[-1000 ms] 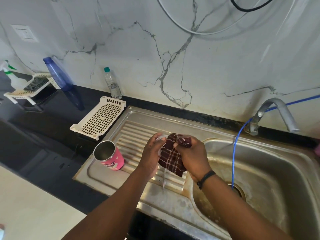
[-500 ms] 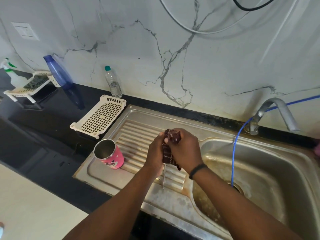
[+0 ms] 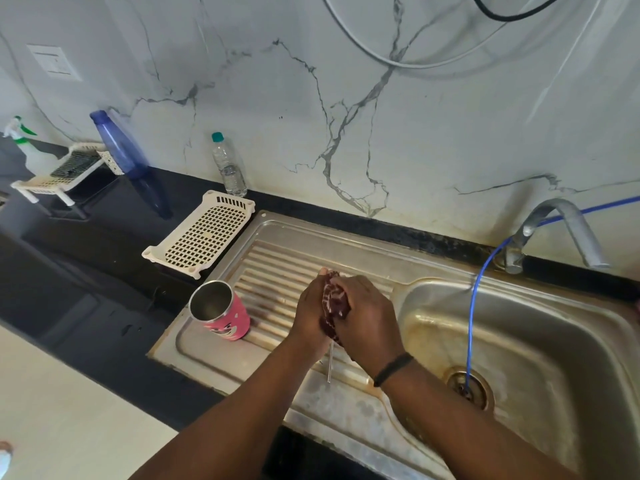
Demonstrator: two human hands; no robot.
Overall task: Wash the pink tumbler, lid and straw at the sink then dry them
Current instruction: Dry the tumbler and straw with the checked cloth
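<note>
hands: left hand (image 3: 311,313) and right hand (image 3: 367,317) clasp a dark checked cloth (image 3: 334,303) between them, gripping it over the drainboard (image 3: 277,268); straw (image 3: 330,362) pokes down below cloth | pink tumbler (image 3: 221,311) upright on drainboard, left of hands | faucet (image 3: 554,233) far right

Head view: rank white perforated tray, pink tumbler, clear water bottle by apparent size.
1. white perforated tray
2. pink tumbler
3. clear water bottle
The tumbler is nearer the camera than the bottle, so their true order is unsure.
</note>
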